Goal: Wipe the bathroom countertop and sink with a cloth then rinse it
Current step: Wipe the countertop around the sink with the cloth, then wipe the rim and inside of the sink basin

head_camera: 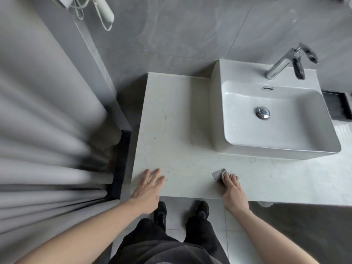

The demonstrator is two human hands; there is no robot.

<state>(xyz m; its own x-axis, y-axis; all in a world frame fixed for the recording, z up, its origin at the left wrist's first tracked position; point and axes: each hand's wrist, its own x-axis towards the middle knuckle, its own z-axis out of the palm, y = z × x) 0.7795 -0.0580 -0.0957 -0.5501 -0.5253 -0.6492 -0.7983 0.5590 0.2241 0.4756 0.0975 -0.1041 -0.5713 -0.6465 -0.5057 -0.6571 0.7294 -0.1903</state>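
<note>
Curtain (47, 130): grey, pleated, hanging at far left, apart from the counter edge.
Left hand (147, 189): grip spread, fingers straight and fanned, lying at the front left part of the counter (171, 121); holding nothing; likely bracing.
Counter: pale, marble-like, smooth; faint marks visible toward the left middle.
Cloth (219, 174): small, grey, waffle-textured, bunched into a wad on the counter near the front edge, below the basin's front left corner and well apart from it.
Cloth handling: judged light, soft, limp, no stiffness; likely to slide easily on the smooth stone, more so if damp; not fragile; wetness cannot be told.
Where to hold: best pressed from above with flat fingers across the middle of the wad for wiping; for lifting and rinsing, gathered in a fist round the bulk.
Cloth axis: crumpled, so no true pointing end; longer spread runs roughly left to right along the counter's front edge, loose free corner sticking out to the left of the fingers.
Right hand (233, 189): grip pressed down on the cloth, fingers close together and lying over its right part, fingertips forward toward the basin.
Basin (276, 149): white, rectangular, standing on the counter at right, drain stopper in the middle.
Tap (280, 65): chrome, at the basin's back rim, no water seen running.
</note>
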